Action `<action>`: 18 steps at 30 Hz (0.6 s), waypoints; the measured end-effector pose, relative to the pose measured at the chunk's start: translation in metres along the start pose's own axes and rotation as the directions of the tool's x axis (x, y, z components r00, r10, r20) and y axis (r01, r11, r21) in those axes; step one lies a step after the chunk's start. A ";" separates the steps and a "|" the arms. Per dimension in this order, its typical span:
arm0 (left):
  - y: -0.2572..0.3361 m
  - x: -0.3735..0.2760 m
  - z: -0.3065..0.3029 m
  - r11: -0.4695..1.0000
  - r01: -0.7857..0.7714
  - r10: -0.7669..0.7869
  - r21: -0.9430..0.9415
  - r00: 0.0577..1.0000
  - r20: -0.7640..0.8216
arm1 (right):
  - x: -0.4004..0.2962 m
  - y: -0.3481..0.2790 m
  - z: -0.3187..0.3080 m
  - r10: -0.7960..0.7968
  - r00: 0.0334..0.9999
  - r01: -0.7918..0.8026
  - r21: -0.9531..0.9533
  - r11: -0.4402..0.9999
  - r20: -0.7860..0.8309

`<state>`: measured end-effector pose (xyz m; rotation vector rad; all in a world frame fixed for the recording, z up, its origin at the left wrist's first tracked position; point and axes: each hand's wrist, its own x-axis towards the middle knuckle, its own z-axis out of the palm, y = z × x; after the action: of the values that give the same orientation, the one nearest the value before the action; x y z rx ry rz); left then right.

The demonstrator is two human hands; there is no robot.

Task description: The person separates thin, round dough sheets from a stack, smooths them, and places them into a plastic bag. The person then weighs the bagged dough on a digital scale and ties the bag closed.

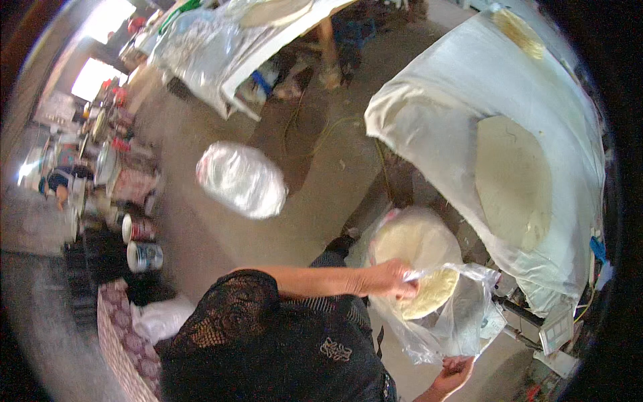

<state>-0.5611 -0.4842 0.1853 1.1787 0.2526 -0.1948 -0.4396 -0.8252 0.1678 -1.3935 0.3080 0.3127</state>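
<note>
A stack of round, pale yellow flatbreads (417, 241) sits in a clear plastic bag (457, 321) in front of me. My left hand (394, 281) grips the bag's gathered plastic above the flatbreads, its fingers closed. Lower in the view, my right hand (457, 364) pinches another edge of the same bag. Plastic covers part of the stack, and its underside is hidden. Just beyond the bag, to the right, stands a scale with a display panel (557, 329).
A cloth-covered table (432, 120) carries a large round flat sheet (515, 181). Another plastic-covered table (201, 50) stands at the upper left. A wrapped plastic bundle (243, 180) appears left of centre. Buckets (144, 256) line the left side, and a yellow cable (326, 135) crosses the floor.
</note>
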 end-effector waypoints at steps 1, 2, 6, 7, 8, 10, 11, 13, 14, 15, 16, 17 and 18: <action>0.003 0.003 0.003 0.999 -0.033 0.033 0.027 0.999 0.002 | -0.004 -0.014 -0.002 0.012 0.999 -0.010 -0.046 0.999 0.038; 0.006 0.001 0.008 1.000 -0.018 0.018 0.011 0.999 -0.037 | -0.008 -0.027 -0.001 0.026 0.997 -0.019 -0.092 0.996 0.070; 0.016 0.006 0.011 0.999 -0.028 0.030 0.030 0.997 -0.066 | -0.011 -0.050 0.010 0.017 0.999 -0.005 -0.274 0.962 0.040; 0.021 0.016 0.010 0.999 -0.029 0.032 0.043 0.998 -0.056 | -0.014 -0.062 0.017 0.009 0.999 -0.020 -0.341 0.940 -0.036; 0.026 0.027 0.008 0.994 -0.004 0.011 0.108 0.998 -0.068 | -0.017 -0.073 0.026 -0.018 0.986 -0.030 -0.284 0.958 -0.164; 0.035 0.043 -0.001 0.997 0.035 -0.040 -0.073 0.997 -0.067 | -0.003 -0.082 0.025 -0.065 0.992 0.046 -0.172 0.984 -0.109; 0.044 0.047 -0.004 0.992 0.033 -0.045 -0.120 0.994 -0.100 | 0.007 -0.088 0.027 -0.025 0.998 0.016 -0.163 0.986 -0.053; 0.063 0.054 -0.007 0.989 0.006 -0.021 -0.147 0.995 -0.100 | 0.024 -0.101 0.027 -0.052 0.999 0.050 -0.128 0.990 -0.014; 0.071 0.061 0.001 0.990 -0.010 -0.001 -0.140 0.997 -0.078 | 0.029 -0.111 0.023 -0.055 0.998 0.053 -0.057 0.997 -0.034; 0.087 0.069 0.014 0.992 -0.034 0.025 -0.124 0.997 -0.078 | 0.038 -0.120 0.017 -0.055 0.998 0.056 0.025 0.998 -0.029; 0.096 0.077 0.028 0.994 -0.022 0.012 -0.109 0.997 -0.082 | 0.047 -0.130 0.005 -0.076 0.997 0.077 0.041 0.996 -0.014; 0.103 0.087 0.042 0.995 -0.013 0.003 -0.097 0.996 -0.093 | 0.054 -0.140 -0.009 -0.097 0.995 0.097 0.053 0.994 0.008; 0.110 0.097 0.052 0.997 0.018 -0.024 -0.081 0.996 -0.080 | 0.061 -0.150 -0.020 -0.113 0.993 0.110 0.071 0.991 0.035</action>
<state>-0.4327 -0.4932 0.2728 1.1062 0.3413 -0.1543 -0.3258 -0.8653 0.2769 -1.3293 0.2062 0.2340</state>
